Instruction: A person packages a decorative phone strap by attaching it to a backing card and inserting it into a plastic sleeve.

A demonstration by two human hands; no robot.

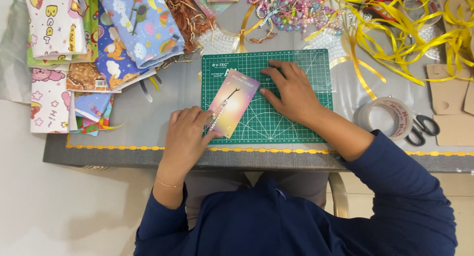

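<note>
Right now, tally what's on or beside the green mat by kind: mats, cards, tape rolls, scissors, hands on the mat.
Green cutting mat: 1
Pastel backing card with a beaded strap, under the left hand: 1
Tape roll: 1
Scissors: 1
Hands on the mat, counting the right hand: 2
Total: 6

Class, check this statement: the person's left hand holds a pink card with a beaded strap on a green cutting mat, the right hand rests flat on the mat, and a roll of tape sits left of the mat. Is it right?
Not quite. The head view shows the roll of tape right of the green cutting mat, beside the scissors. The rest stands: the left hand holds the pink card, and the right hand rests on the mat.
</note>
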